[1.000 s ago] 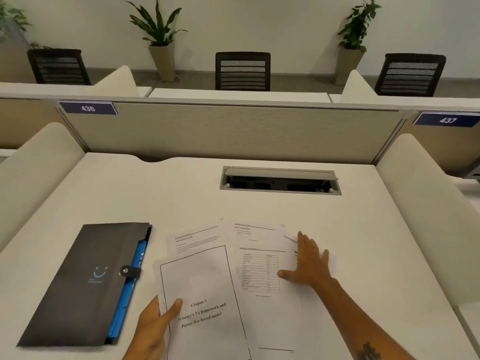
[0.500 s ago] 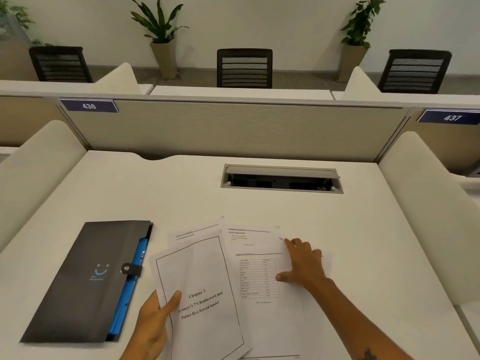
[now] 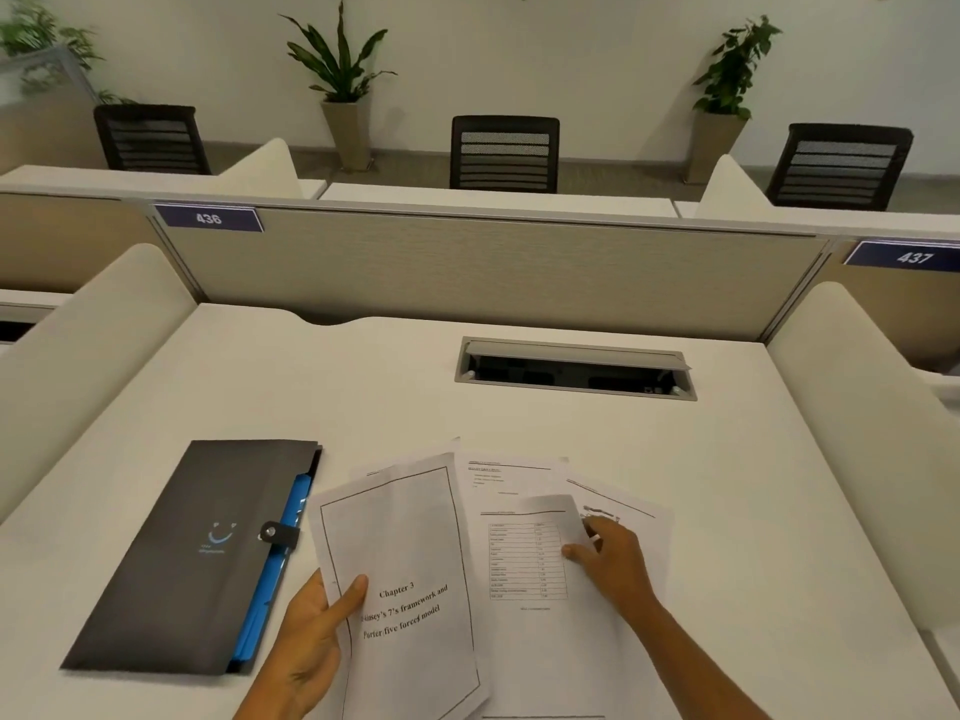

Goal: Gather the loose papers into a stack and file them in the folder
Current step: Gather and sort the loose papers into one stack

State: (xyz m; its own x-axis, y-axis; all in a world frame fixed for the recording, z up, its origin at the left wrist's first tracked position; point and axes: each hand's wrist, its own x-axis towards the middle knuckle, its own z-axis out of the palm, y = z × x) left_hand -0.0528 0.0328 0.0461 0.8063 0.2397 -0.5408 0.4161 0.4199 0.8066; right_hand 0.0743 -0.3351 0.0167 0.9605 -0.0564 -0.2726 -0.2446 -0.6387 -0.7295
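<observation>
The surface (image 3: 519, 418) is a broad, smooth, off-white slab with padded beige dividers on three sides and a grey metal cable tray (image 3: 574, 368) sunk in at about 1 o'clock from the papers. It is mostly bare, which leaves room to slide sheets together.

The folder (image 3: 187, 558) lies flat at 9 o'clock from the papers, just beside them: a long, matte, dark grey rectangle with a small blue smile mark, a snap tab on its right edge and bright blue inner pockets showing along that edge. It looks shut, likely parked there until the stack is ready.

The loose papers (image 3: 524, 553) are thin white printed sheets fanned out and overlapping at the near edge of the surface, not yet squared. The chapter page (image 3: 400, 579), with a black border and bold title, sits tilted on top at the left.

The left hand (image 3: 311, 636) has its grip pinching the chapter page's lower left edge, thumb on top, seemingly to steady it as the base of the stack. The right hand (image 3: 608, 558) rests at 3 o'clock on the table-printed sheet, fingers curled and pinching up a corner of a sheet, probably to draw it leftward.
</observation>
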